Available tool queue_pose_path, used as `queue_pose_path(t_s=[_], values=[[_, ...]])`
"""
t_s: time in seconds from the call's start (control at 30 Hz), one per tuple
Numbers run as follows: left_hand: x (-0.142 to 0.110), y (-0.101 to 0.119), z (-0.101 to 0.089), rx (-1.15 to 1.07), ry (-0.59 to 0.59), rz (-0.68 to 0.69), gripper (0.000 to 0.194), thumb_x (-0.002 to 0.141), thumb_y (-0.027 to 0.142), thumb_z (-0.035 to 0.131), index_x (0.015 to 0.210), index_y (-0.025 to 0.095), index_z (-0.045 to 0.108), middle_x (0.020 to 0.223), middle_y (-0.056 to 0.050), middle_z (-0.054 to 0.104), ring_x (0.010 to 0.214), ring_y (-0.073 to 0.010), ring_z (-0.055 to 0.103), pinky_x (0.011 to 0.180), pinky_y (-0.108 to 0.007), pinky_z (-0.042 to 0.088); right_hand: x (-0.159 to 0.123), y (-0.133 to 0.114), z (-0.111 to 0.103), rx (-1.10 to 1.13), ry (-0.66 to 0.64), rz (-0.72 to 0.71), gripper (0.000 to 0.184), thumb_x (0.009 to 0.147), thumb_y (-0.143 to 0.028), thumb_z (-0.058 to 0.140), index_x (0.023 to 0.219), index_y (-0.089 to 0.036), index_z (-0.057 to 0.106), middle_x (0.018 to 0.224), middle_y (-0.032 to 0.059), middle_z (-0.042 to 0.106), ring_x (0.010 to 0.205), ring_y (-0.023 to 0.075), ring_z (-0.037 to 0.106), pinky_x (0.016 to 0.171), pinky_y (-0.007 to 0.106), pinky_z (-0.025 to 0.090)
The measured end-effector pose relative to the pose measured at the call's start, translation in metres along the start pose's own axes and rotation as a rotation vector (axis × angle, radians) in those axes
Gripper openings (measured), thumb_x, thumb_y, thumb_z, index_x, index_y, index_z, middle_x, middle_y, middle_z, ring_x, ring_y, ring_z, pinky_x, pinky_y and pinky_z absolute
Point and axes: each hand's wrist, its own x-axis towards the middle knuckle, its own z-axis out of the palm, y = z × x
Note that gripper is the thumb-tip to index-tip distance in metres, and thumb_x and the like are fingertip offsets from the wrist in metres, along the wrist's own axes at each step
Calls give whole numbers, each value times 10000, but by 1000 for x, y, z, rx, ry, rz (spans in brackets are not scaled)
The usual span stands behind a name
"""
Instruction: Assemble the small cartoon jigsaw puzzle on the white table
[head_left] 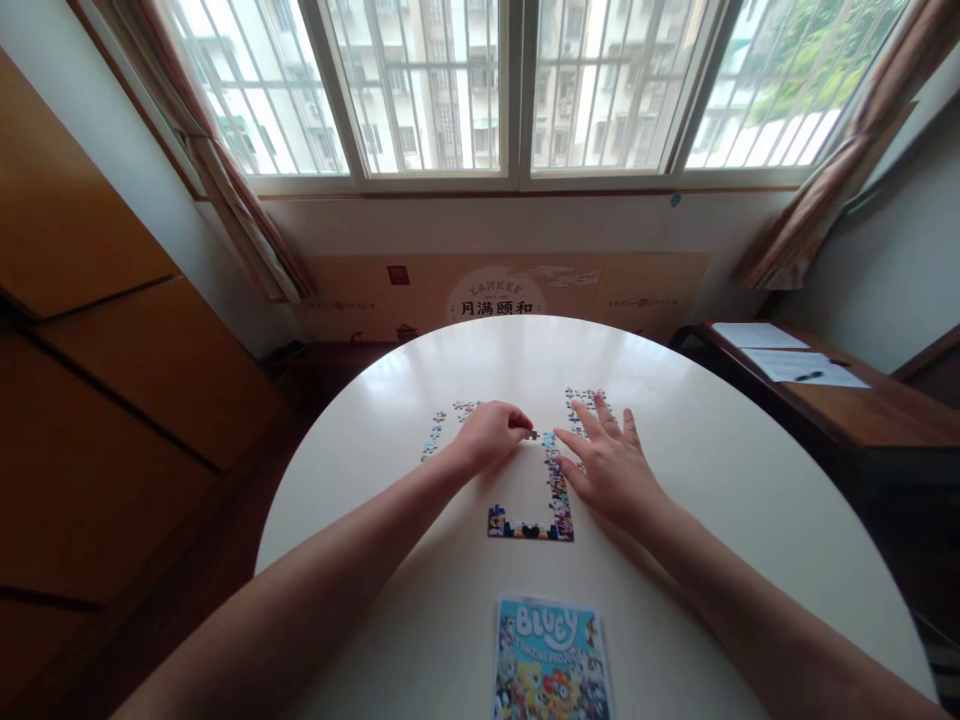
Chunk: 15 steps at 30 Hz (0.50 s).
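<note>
My left hand (496, 432) pinches a small dark jigsaw piece (533, 435) between thumb and finger, just left of the upper end of a partly joined puzzle border (561, 508). That border runs down its right side and along the bottom to a corner at the lower left. My right hand (606, 455) is spread, its fingertips at the border's right side and over loose puzzle pieces (576, 394) behind it. More loose pieces (433, 436) lie to the left, partly hidden by my left hand.
A blue Bluey picture sheet (553, 660) lies near me on the round white table (712, 600). To the right stands a wooden side table (870, 420) with papers (806, 367) and dark pens. Beyond the table are a long printed cardboard panel (427, 285) and a barred window.
</note>
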Motion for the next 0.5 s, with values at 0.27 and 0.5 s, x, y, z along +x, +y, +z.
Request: queue_pose_path(t_s=[0.27,0.5], values=[[11,4,8,85,-5,-8,211,803,202,645,930,236,810,934,-20,793,870,-210,711,808,-303,517,2,-3,1,30,-79,18,335,964,-383,551,1255,-302,697,1601,110,368,1523,383,160,1183,673,93],[12,3,9,108,-8,-8,188,798,220,649,885,256,811,891,-8,790,826,-202,699,774,-301,506,2,-1,3,39,-105,12,348,964,-375,545,1269,-284,686,1604,116,358,1524,389,150,1187,667,89]])
